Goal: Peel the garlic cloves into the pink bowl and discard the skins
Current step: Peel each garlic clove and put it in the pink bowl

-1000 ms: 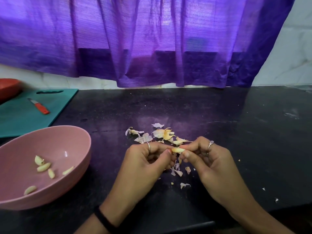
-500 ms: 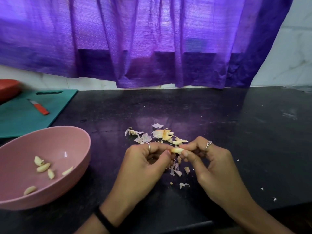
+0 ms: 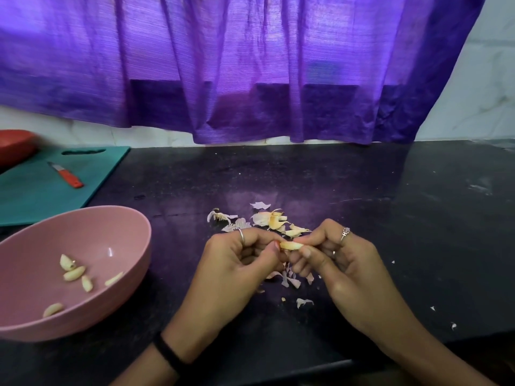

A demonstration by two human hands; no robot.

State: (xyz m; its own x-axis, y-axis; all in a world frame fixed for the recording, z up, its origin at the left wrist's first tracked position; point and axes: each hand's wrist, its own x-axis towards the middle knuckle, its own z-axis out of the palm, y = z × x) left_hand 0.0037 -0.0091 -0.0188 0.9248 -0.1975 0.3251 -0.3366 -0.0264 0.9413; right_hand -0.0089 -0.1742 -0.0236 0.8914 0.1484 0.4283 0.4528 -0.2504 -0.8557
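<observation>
Five peeled cloves (image 3: 73,273) already lie in the pink bowl (image 3: 117,277) at near left, while left hand (image 3: 237,263) and right hand (image 3: 334,263) pinch one garlic clove (image 3: 290,245) between them — fingers clamped on it (peeling seems underway) — skins (image 3: 267,220) still littering the counter (image 3: 390,218), undiscarded.

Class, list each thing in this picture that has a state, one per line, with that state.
left hand: pinching the garlic clove
right hand: pinching the same clove
garlic clove: held above the counter
pink bowl: upright, holding five peeled cloves
skins: scattered on the counter
knife: lying on the cutting board
</observation>
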